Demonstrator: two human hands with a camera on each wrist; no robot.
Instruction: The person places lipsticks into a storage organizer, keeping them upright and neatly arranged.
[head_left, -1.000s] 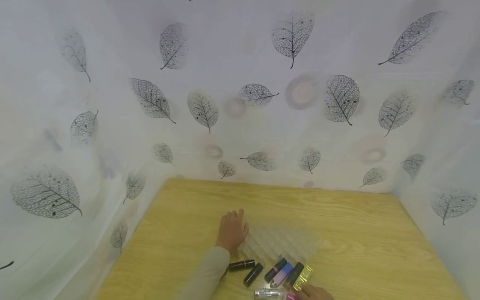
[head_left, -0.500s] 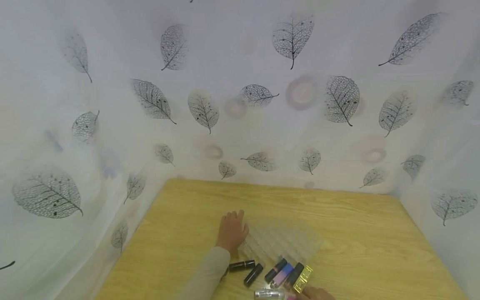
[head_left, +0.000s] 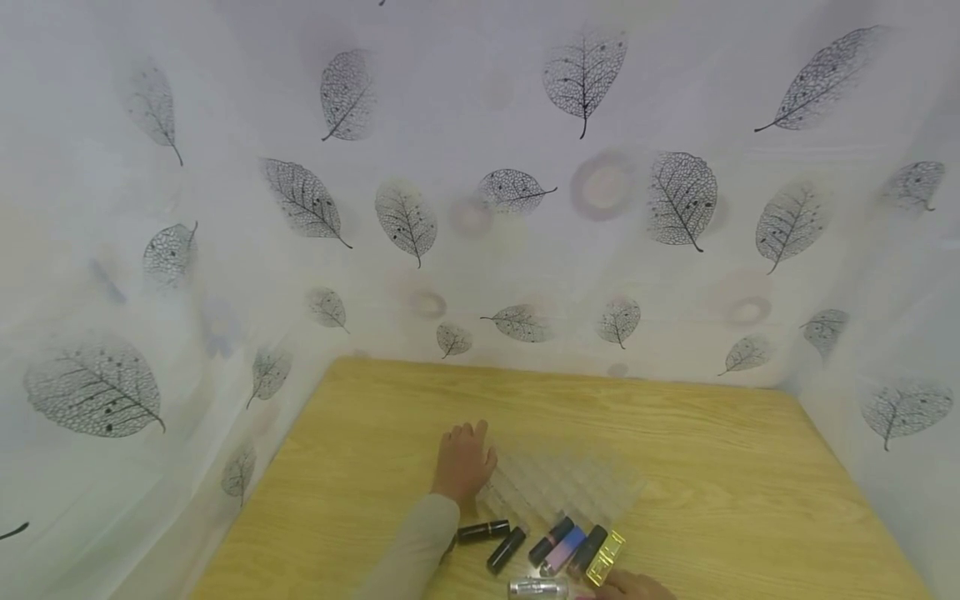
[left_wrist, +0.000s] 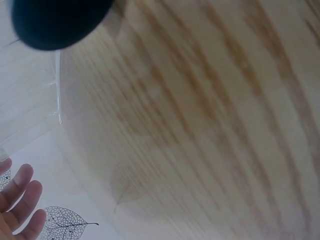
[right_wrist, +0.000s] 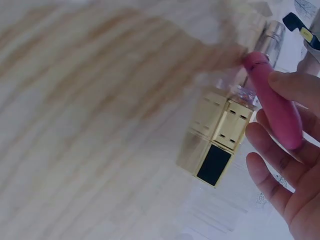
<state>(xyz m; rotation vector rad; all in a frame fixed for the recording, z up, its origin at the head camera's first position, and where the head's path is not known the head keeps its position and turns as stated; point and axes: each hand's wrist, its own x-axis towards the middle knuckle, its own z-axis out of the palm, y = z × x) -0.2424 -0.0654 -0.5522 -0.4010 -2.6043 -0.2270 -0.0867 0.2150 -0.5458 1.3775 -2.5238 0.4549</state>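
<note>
My left hand (head_left: 461,462) lies at the left edge of a clear plastic organizer (head_left: 562,479) with a grid of compartments. Its fingers are loosely extended in the left wrist view, holding nothing; whether they touch the organizer is unclear. At the lower edge of the head view, my right hand (head_left: 637,586) is partly cut off. In the right wrist view it holds a pink lipstick tube (right_wrist: 275,105) between thumb and fingers. Beside that hand lies a gold lipstick case (head_left: 606,558), which shows a black end panel up close.
Two black tubes (head_left: 506,550) lie near the left sleeve. Nearer the gold case are a dark tube (head_left: 551,542), a blue-pink tube (head_left: 562,552) and another black tube (head_left: 592,546). A silver clear tube (head_left: 538,588) lies in front. Leaf-print sheeting (head_left: 525,250) surrounds the wooden table (head_left: 712,467).
My right hand has shifted very slightly to the right, and less of the pink tube shows in the head view. The left hand and the tubes on the table stay put.
</note>
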